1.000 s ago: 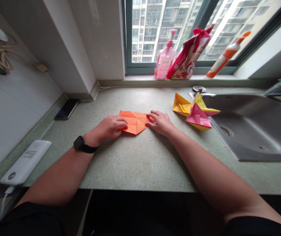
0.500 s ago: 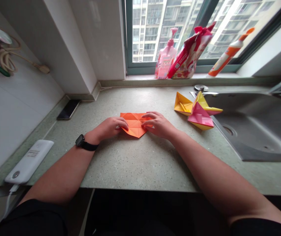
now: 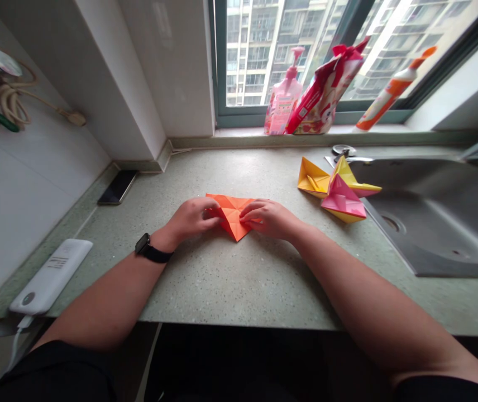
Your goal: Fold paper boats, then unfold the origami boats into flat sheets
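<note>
An orange sheet of origami paper [image 3: 234,215] lies on the counter between my hands, creased and partly folded, with one point toward me. My left hand [image 3: 195,216] grips its left side between thumb and fingers. On the right side, my right hand [image 3: 268,218] is closed on the paper, fingertips pressing near its middle. Parts of both side edges are hidden under the fingers. To the right stand folded paper boats: an orange-yellow boat [image 3: 312,177], a yellow boat [image 3: 352,180] and a pink boat [image 3: 343,200], close together and touching or overlapping.
A steel sink [image 3: 444,218] is set into the speckled counter [image 3: 230,285] at right. At left lie a phone [image 3: 117,187] and a white power bank [image 3: 52,276] with a cable. A pink pump bottle [image 3: 283,106], a red bag [image 3: 326,92] and an orange-white bottle [image 3: 390,95] line the sill.
Both sides of the orange paper have been drawn inward, so its near end is now a sharper point. My left hand has moved slightly right; my right fingertips reach nearer the paper's middle.
</note>
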`<move>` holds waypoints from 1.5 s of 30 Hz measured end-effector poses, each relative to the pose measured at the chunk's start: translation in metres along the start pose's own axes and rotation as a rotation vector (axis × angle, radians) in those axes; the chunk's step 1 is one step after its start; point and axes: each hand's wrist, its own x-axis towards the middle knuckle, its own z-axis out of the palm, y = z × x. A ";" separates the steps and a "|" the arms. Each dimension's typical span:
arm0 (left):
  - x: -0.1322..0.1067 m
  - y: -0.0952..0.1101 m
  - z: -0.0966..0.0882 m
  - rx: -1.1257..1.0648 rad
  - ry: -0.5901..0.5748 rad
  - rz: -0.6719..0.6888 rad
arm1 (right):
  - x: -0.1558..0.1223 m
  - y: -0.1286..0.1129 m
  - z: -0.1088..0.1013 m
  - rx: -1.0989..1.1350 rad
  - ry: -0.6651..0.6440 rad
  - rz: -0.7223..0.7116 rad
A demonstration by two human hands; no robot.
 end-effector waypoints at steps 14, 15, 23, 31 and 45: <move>0.006 0.006 0.026 0.161 0.000 0.009 | 0.000 0.002 -0.004 -0.012 -0.020 -0.014; 0.007 0.006 0.027 0.154 -0.002 0.015 | 0.001 0.002 -0.004 -0.009 -0.017 -0.018; 0.006 0.006 0.034 0.158 -0.075 0.051 | 0.000 0.002 -0.005 -0.033 0.039 -0.046; 0.002 0.017 0.034 0.337 -0.064 0.053 | 0.001 -0.004 0.000 -0.079 0.035 -0.057; -0.017 0.056 0.022 0.409 -0.308 0.046 | 0.000 -0.002 0.006 -0.064 0.051 -0.106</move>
